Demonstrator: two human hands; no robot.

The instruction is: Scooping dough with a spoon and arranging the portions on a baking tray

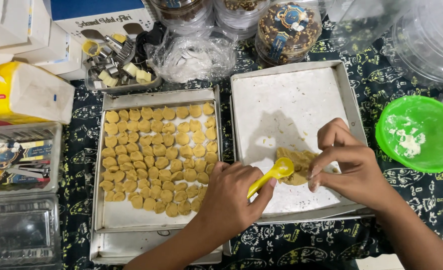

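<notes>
My left hand grips a small yellow spoon whose bowl rests against a flattened lump of tan dough. That dough lies on the right metal tray, which is lined with white paper. My right hand pinches the dough's right edge with its fingertips. To the left, a second metal tray carries several rows of small tan dough pieces on white paper.
A green plastic bowl with white smears stands at the right. Clear jars of dark cookies line the back. A tub of metal cutters, a crumpled plastic bag, boxes and clear containers sit left.
</notes>
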